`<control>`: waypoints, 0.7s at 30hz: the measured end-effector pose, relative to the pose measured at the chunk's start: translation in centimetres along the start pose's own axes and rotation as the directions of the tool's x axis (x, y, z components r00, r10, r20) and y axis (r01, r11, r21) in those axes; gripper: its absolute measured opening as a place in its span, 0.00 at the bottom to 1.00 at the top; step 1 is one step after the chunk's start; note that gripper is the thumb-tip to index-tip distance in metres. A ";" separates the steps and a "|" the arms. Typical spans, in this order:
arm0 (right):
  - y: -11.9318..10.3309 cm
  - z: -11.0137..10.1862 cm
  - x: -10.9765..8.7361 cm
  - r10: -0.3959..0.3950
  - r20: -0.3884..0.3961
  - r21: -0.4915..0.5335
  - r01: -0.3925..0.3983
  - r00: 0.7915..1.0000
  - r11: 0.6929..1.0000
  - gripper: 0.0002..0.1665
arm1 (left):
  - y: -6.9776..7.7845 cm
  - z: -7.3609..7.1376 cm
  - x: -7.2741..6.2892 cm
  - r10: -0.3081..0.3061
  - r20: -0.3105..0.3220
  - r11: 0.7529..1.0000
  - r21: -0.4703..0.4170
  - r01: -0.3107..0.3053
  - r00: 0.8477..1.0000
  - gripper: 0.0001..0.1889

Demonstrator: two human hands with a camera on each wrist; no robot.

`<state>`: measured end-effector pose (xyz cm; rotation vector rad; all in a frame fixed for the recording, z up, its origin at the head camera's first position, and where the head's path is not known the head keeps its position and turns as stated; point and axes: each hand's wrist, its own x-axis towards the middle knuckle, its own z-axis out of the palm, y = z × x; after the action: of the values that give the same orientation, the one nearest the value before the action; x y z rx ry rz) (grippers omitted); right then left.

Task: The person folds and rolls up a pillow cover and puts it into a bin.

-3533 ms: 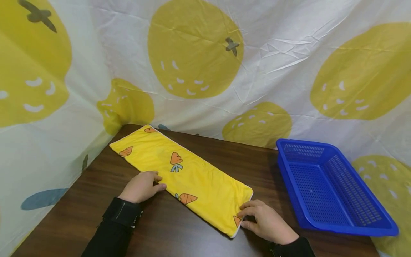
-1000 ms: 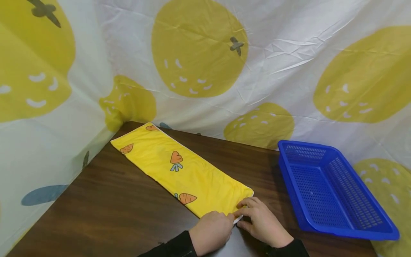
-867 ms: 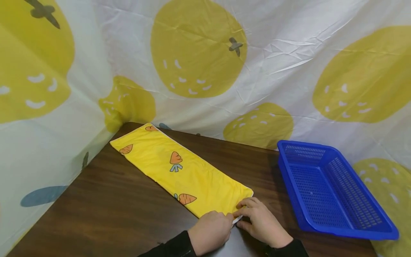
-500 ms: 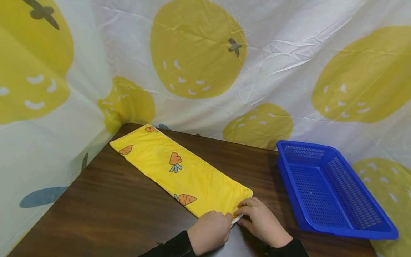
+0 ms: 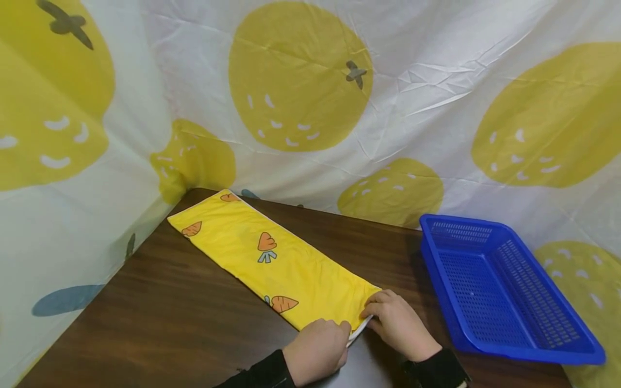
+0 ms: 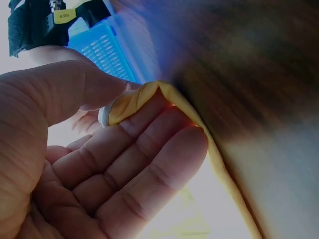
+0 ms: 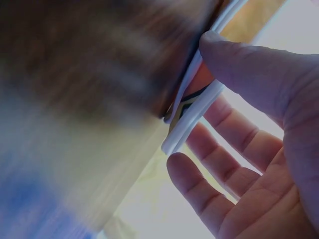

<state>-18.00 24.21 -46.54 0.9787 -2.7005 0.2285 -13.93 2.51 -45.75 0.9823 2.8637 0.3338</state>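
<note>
A long folded yellow cloth (image 5: 310, 269) with a carrot print and white edging lies slantwise on the table in the head view. My left hand (image 5: 320, 347) pinches its near right corner. At the same short end, my right hand (image 5: 395, 326) holds the white edge (image 7: 197, 112) close to the far corner. The left wrist view shows a yellow fold (image 6: 142, 102) caught between thumb and fingers. In the right wrist view the thumb lies over the edging, with the fingers behind it and the layers slightly parted.
To the right of the cloth stands a blue plastic basket (image 5: 446, 299) with perforated sides. The dark wood table (image 5: 145, 323) meets a white curtain (image 5: 417, 32) with yellow fruit prints at the back and left.
My left hand has moved from the cloth's long near side to its near right corner. My right hand has just shifted along the short edge towards the far corner. The cloth stays put.
</note>
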 end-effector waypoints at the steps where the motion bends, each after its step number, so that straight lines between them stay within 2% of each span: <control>1: 0.1 0.1 0.1 0.005 0.001 -0.005 -0.005 1.000 1.000 0.14 | 0.0 0.0 0.0 -0.003 -0.002 1.000 -0.004 0.003 1.000 0.09; 10: 1.2 0.3 1.0 0.046 -0.039 -0.023 -0.047 0.998 0.999 0.13 | -0.3 0.1 -0.1 0.009 -0.049 1.000 -0.019 -0.010 0.999 0.09; 21: 2.0 0.3 1.3 0.163 -0.012 0.025 -0.162 0.987 0.986 0.11 | -0.4 0.1 -0.2 0.002 -0.026 0.999 -0.052 -0.004 1.000 0.09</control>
<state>-20.32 24.81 -46.56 0.7598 -2.7722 0.2985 -14.03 2.10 -45.92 0.9802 2.8612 0.4230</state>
